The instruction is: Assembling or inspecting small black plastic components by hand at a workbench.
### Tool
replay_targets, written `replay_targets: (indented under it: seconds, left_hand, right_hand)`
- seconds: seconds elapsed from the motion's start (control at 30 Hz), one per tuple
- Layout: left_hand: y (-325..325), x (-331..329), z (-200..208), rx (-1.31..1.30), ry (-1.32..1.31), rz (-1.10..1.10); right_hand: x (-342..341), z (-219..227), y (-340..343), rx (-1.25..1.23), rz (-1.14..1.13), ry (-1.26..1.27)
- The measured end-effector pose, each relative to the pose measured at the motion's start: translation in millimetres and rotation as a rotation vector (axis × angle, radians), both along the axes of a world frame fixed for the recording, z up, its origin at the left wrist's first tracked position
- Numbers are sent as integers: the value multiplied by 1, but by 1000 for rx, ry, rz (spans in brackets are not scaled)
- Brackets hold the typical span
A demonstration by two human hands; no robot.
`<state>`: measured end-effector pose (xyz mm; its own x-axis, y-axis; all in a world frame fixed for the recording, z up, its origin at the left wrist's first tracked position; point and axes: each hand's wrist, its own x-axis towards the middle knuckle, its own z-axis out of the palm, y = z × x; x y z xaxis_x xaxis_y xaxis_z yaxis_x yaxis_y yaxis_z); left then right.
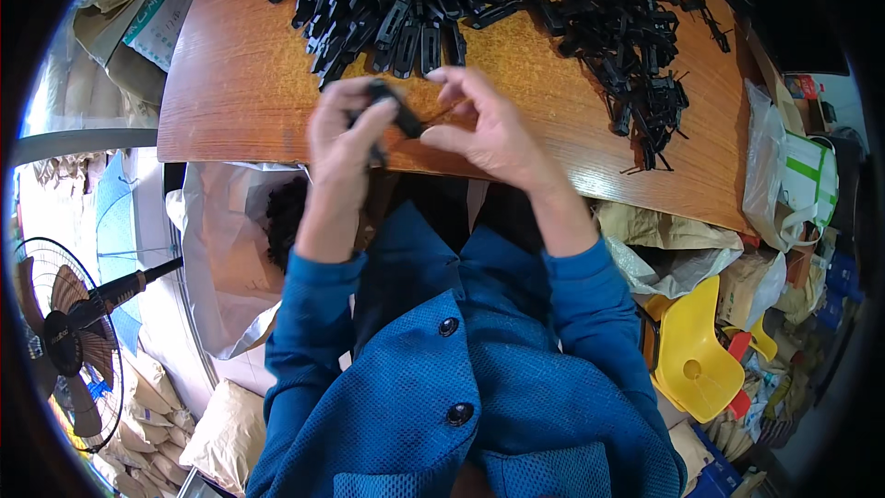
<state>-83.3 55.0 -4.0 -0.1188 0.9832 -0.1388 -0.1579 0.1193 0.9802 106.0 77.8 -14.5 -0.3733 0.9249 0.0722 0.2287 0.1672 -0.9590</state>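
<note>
My left hand (339, 134) is closed around a black plastic part (406, 118), long and narrow, above the table's near edge. A dark piece also shows under its fingers, blurred. To the right, my right hand (502, 138) curves toward the part, thumb and forefinger spread apart. Its thumb tip is at the part's lower end, and I cannot tell whether it presses on it. A thin dark strand shows between the two hands. Just beyond them lies a large heap of similar black parts (406, 23) on the wooden table (240, 65).
Right of the heap lies a pile of thin, spindly black pieces (636, 65). Below the table edge stands a white bag (221, 249) with dark contents. A fan (69, 341) is at far left, a yellow plastic chair (696, 360) at right. Paper sacks (226, 433) lie lower left.
</note>
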Motion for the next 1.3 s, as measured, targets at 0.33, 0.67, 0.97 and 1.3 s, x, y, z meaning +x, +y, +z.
replay_targets:
  seconds: [0.33, 0.67, 0.97, 1.3]
  left_hand:
    - [-87, -219, 5, -257, 1223, -8]
    - [-26, -108, 19, 181, 1100, 23]
    - [70, 52, 6, 878, 1347, -334]
    - [76, 99, 3, 765, 1688, -472]
  right_hand:
    - [125, -9, 100, 782, -344, -1177]
    - [157, 27, 71, 167, -408, 51]
    - [145, 25, 18, 399, -344, -355]
    - [150, 8, 13, 816, -51, -1051]
